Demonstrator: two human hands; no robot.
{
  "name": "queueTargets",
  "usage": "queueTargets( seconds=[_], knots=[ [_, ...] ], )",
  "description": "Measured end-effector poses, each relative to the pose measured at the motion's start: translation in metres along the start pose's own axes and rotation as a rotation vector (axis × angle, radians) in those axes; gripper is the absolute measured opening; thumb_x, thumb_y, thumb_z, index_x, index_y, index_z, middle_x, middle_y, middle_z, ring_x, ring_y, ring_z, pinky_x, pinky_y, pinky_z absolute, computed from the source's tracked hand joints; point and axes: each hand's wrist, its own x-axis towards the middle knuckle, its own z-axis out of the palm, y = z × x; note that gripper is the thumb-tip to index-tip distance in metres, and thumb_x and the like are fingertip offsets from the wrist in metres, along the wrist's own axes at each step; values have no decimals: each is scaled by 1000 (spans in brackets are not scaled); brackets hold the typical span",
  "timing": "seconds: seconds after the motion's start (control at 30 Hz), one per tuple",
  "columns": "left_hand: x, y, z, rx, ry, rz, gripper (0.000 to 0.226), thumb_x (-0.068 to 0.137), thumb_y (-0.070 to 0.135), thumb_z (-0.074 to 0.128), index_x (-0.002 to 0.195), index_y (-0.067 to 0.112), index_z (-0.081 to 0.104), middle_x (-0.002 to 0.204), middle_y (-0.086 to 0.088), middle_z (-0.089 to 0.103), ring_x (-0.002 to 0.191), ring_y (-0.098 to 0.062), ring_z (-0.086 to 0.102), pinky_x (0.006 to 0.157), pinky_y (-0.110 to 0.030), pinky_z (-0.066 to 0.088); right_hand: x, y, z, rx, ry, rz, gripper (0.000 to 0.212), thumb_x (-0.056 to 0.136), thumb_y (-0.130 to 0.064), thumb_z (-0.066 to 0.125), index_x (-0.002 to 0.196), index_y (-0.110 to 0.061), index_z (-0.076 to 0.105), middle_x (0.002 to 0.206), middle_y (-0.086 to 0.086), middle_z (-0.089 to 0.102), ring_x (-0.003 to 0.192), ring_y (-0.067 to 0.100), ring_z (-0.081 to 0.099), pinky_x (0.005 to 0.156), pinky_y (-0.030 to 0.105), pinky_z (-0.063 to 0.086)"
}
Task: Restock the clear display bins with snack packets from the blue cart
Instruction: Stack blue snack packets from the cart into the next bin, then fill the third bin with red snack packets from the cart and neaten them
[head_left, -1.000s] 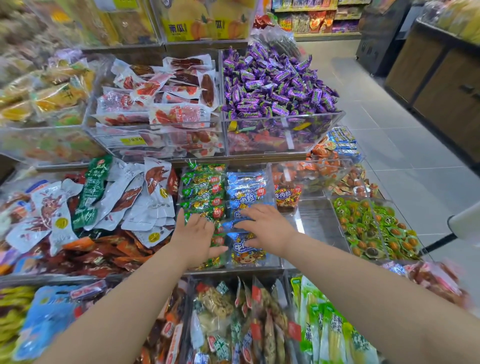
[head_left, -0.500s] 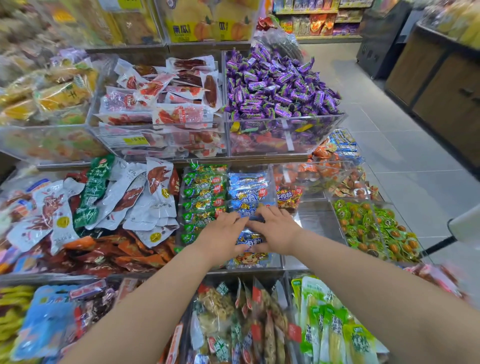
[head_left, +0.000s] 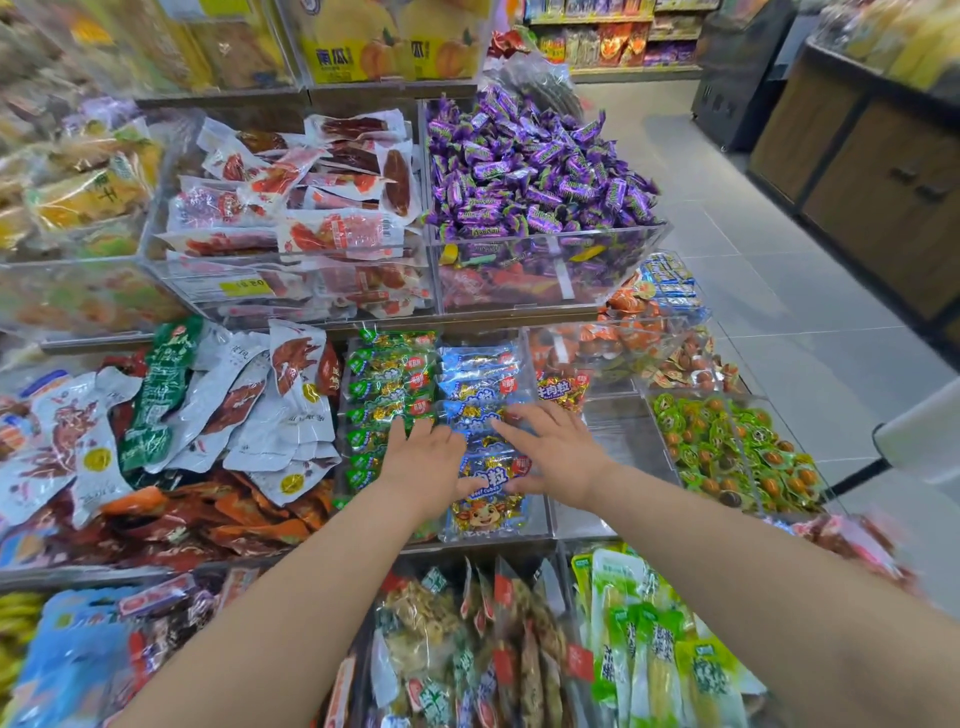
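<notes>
Two rows of small packets sit in the clear bin (head_left: 543, 525) beneath the hands, and the blue beef-cube packets (head_left: 480, 387) are the ones being handled. That blue row lies between the two hands. Its long axis runs straight away from the wrists and on past the fingertips, while each packet lies crosswise to it.

The right hand (head_left: 558, 457) rests flat on the row with its fingers spread and straight, gripping nothing. The left hand (head_left: 423, 462) is likewise flat and spread. Its fingers lie over the green packets (head_left: 389, 387) that run alongside, and its thumb reaches in to the nearest blue packet. The two thumbs meet that packet from either side.

Both hands are about equally near, so squaring the row would likely be a matter of pressing inward and down, the right hand having the fuller contact.

Beyond the fingertips and a tier higher sits a heap of purple candies (head_left: 530, 171). Well out past the right hand's little finger lie green-wrapped sweets (head_left: 727, 452). The blue cart is not in view.
</notes>
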Motion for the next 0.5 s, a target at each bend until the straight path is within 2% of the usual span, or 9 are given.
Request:
queueTargets(
  seconds=[0.1,0.2,0.3,0.4,0.47,0.5],
  knots=[
    [-3,1,0,63,148,51,81,88,69,36,143,12,20,145,-10,25,137,-30,20,114,-53,11,-15,6,9,41,120,7,75,83,-57,58,146,-27,31,153,1,22,140,22,18,114,38,18],
    [-2,10,1,159,116,173,83,94,61,31,151,10,0,153,-8,16,140,-28,15,114,-46,10,-12,1,12,13,96,20,67,89,-50,54,146,-26,31,155,-4,21,141,20,18,114,38,21],
    [3,12,-1,189,21,134,80,97,59,24,151,7,-4,149,-11,26,138,-30,20,113,-43,15,-2,-7,10,-1,29,60,66,93,-46,50,149,-28,21,159,-7,11,145,19,7,116,39,15],
    [6,8,-1,169,-41,130,82,97,60,22,151,7,-8,148,-12,29,136,-32,23,114,-45,18,-4,-10,8,19,-19,42,67,95,-41,48,151,-25,15,160,-3,2,147,19,0,119,39,10],
    [7,7,-3,158,-37,132,83,94,63,24,152,10,-4,145,-11,33,134,-32,28,114,-47,16,-16,-10,8,139,48,58,66,94,-36,52,150,-23,20,159,0,6,146,19,4,119,36,10],
    [5,7,-4,134,-6,127,82,93,65,26,152,13,3,142,-10,35,133,-31,30,115,-49,15,-25,-10,10,240,112,87,63,93,-31,56,148,-22,27,158,2,13,146,19,11,118,32,11]
  ],
)
